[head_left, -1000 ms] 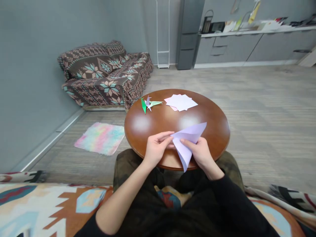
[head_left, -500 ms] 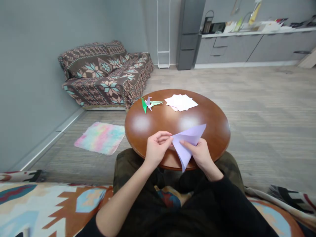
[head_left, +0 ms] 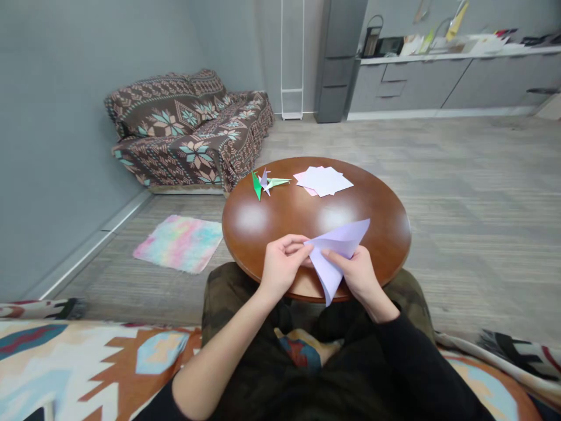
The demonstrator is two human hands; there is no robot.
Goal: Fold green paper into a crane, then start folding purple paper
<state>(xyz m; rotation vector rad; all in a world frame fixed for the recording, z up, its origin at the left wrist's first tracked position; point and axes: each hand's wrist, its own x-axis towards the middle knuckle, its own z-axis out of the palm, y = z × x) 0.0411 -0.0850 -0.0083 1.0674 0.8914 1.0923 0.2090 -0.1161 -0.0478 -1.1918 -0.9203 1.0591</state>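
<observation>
The left hand (head_left: pixel 283 266) and right hand (head_left: pixel 357 275) are holding a folded lilac paper sheet (head_left: pixel 338 248) just above the near edge of a round, polished brown wooden table (head_left: pixel 377 234). The sheet is forming a loose triangular fold, with one corner pointing down toward the person's lap and its upper edge spreading over the tabletop.

The left fingers (head_left: pixel 291 244) are curled narrowly and pinching the sheet's left side against the thumb. The right thumb (head_left: pixel 331 253) is pressing on the upper face of the sheet, with the other right fingers closing behind it, so that their exact placement cannot be determined.

Farther across the table, a stack of loose white and pale pink paper squares (head_left: pixel 323 181) is lying near the far rim. To its left, a group of folded paper cranes in green, lilac and pale green (head_left: pixel 265 184) is resting on the wood.

A black long-sleeved top (head_left: pixel 414 362) is covering both forearms up to the wrists on the right and partway on the left. Camouflage trousers (head_left: pixel 228 286) are showing below the table, and a multicoloured geometric blanket (head_left: pixel 100 362) is lying across the person's lap area. A tie-dye pastel cloth square (head_left: pixel 179 244) is lying on the grey carpet, left of the table.
</observation>
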